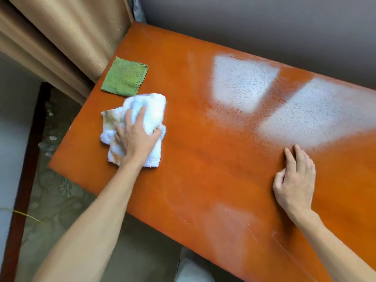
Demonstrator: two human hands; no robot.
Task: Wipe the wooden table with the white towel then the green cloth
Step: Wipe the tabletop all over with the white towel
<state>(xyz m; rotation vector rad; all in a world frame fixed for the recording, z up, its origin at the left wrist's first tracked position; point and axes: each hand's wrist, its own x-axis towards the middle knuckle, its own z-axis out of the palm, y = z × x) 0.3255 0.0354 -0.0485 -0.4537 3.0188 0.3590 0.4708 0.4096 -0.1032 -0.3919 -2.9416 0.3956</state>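
Wooden table [203,139] holds 2 cloths: 1 white towel [150,110], 1 green cloth [124,78] at its 11 o'clock. Left hand [136,137] grips the towel; right hand [295,180], at 3 o'clock, rests with fingers loosely bent.

wall [264,27]: grey | curtain [61,37]: tan, far-left; floor [61,190]: patterned, possibly carpet

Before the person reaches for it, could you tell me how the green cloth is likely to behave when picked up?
The green cloth lies flat and folded with thin zigzag edges, so it will probably droop and unfold when lifted by one corner. It looks light for its size. Pushed across the table, it would likely bunch rather than slide.
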